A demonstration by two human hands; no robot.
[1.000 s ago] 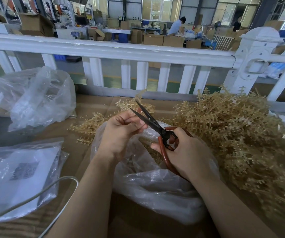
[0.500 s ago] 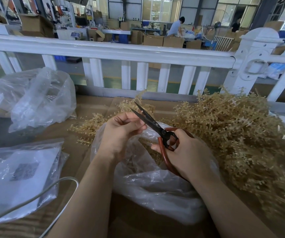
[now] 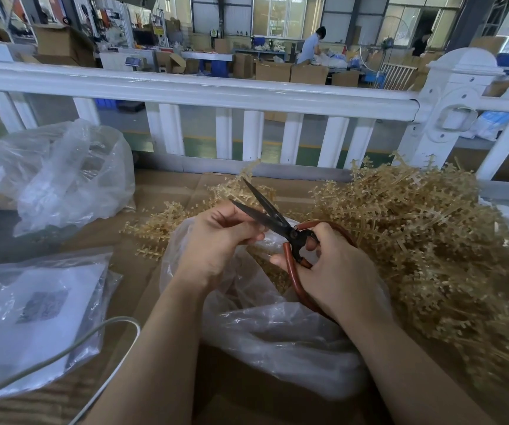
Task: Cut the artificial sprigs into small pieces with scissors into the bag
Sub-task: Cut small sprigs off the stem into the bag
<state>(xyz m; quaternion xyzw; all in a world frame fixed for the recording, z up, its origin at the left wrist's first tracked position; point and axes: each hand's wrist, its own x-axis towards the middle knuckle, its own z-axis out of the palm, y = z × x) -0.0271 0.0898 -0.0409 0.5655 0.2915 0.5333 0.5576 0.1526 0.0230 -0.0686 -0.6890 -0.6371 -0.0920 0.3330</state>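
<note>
Scissors blades stay apart; right hand grips handles, left hand pinches something unclear over bag.

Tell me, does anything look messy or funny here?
Nothing looks broken. A few sprigs lie scattered left of the bag, apart from the big pile, and a white cable runs across a packet.

both hands curled, close together

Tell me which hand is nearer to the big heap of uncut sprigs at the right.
Right. The right hand, gripping the scissors, sits beside the heap of sprigs. The left hand is farther left, over the bag, across the blades.
</note>
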